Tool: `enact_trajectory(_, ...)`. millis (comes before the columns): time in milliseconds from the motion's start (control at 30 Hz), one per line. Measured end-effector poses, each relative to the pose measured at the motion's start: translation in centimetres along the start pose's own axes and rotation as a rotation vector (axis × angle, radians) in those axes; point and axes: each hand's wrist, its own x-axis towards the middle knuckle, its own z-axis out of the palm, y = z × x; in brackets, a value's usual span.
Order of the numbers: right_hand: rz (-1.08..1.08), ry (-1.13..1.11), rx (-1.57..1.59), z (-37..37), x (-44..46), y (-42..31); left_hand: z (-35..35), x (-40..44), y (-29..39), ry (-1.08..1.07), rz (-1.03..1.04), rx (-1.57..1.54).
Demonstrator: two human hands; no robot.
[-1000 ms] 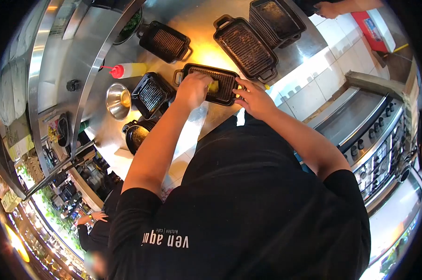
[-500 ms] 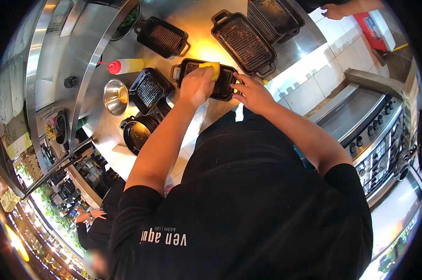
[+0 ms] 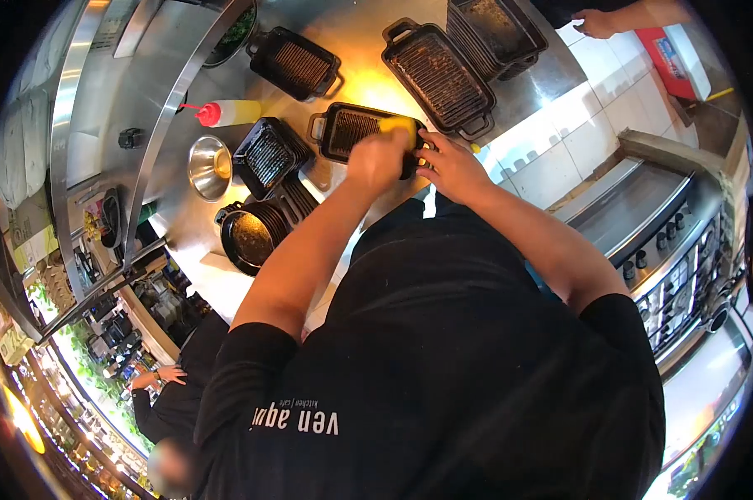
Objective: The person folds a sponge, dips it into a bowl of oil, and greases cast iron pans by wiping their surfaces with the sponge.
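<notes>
A black rectangular cast-iron grill pan [image 3: 353,132] with a ridged bottom lies on the steel counter in front of me. My left hand [image 3: 376,161] is closed on a yellow sponge [image 3: 400,125], slightly blurred, over the pan's right part. My right hand [image 3: 450,167] grips the pan's right end by the handle, its fingers bent round it. Beyond the pan lies another ridged grill pan [image 3: 295,63], and a longer, browned one [image 3: 439,77] sits to the right. Close by on the left are a wet-looking grill pan [image 3: 268,158] and a stack of round skillets [image 3: 251,237].
A steel bowl [image 3: 210,168] and a red-capped squeeze bottle [image 3: 228,113] stand on the left. Stacked rectangular pans [image 3: 495,29] fill the far right corner. A stove [image 3: 651,233] is on my right. Other people's hands show at upper right [image 3: 595,22] and lower left [image 3: 170,375].
My left hand has slid the sponge rightward along the pan, closer to my right hand. My right hand keeps its hold on the pan's end.
</notes>
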Motion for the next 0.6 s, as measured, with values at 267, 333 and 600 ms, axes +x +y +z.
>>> enact_trajectory(267, 0.022, -0.049, 0.033, -0.2, 0.1, 0.1, -4.0, -2.9, -1.5, -0.172, 0.065, -0.093)
enact_trajectory(333, 0.046, -0.054, 0.054, -0.6, 0.3, -0.1, -4.3, -1.6, -1.0, -0.068, 0.015, -0.154)
enact_trajectory(600, 0.045, -0.065, 0.044, -1.0, 0.5, 0.0, -1.3, -0.7, -0.6, 0.067, 0.088, 0.011)
